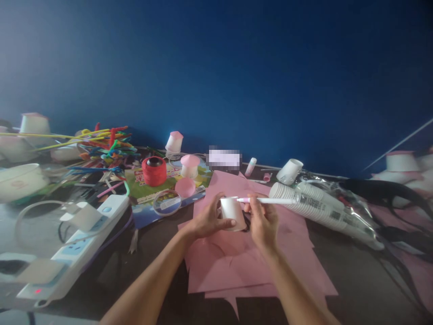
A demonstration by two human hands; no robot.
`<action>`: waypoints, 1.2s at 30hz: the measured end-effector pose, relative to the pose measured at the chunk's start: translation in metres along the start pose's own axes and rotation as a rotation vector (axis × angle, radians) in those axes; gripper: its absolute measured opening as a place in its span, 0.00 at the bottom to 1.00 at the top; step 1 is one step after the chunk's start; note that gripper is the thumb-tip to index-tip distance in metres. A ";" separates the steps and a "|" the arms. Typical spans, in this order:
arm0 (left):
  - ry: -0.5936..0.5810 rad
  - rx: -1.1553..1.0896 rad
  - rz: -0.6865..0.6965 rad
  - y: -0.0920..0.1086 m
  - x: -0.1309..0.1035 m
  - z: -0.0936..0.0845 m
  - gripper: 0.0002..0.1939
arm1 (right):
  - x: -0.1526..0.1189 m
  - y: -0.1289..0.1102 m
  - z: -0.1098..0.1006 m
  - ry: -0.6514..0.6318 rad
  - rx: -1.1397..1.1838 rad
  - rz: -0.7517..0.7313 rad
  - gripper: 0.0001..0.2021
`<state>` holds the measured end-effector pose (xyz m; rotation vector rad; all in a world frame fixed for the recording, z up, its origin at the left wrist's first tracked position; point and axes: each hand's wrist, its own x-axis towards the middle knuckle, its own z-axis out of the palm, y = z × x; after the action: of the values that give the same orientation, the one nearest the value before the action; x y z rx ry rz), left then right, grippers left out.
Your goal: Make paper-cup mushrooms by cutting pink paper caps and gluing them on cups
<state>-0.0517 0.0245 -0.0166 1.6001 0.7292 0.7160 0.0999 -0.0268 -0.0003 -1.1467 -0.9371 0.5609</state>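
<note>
My left hand (211,215) is wrapped around a white paper cup (231,213), which it holds upside down above pink paper sheets (216,271). Between the fingers of my right hand (262,223) is a slim white pen (274,201) with a pink band. Its left end touches or nearly touches the top edge of the cup; the exact contact is too small to tell. Part of the cup is covered by my left thumb. Something dark, too small to name, shows between the cup and my right hand.
On the left are a power strip (77,248), colourful pipe cleaners (104,144) and a red thread spool (154,171). A cup with a pink cone roof (190,166) stands beyond a clear tape roll (167,202). Stacked paper cups (318,210) in plastic lie right; a blue wall (237,81) rises behind.
</note>
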 end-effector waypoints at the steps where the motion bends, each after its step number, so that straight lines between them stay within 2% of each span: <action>1: -0.001 0.003 0.009 0.001 0.000 0.000 0.42 | 0.000 -0.001 0.000 0.005 -0.013 -0.006 0.12; 6: -0.060 -0.023 0.021 0.004 0.000 0.000 0.37 | 0.000 -0.002 0.000 0.025 0.020 0.006 0.12; 14: -0.045 -0.116 -0.010 0.002 0.000 0.000 0.41 | 0.000 -0.003 0.002 0.019 0.074 0.038 0.12; 20: -0.025 -0.056 -0.012 0.003 0.001 -0.003 0.39 | 0.000 -0.003 0.001 0.013 0.046 0.010 0.12; 28: -0.095 0.051 0.030 0.014 0.001 -0.007 0.31 | 0.002 -0.002 0.002 0.004 0.039 0.001 0.13; 36: -0.117 -0.016 0.030 0.017 0.001 -0.006 0.33 | 0.001 -0.007 -0.001 -0.019 -0.076 -0.038 0.14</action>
<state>-0.0547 0.0272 0.0007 1.6272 0.6139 0.6429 0.1002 -0.0289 0.0066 -1.1906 -1.0016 0.5103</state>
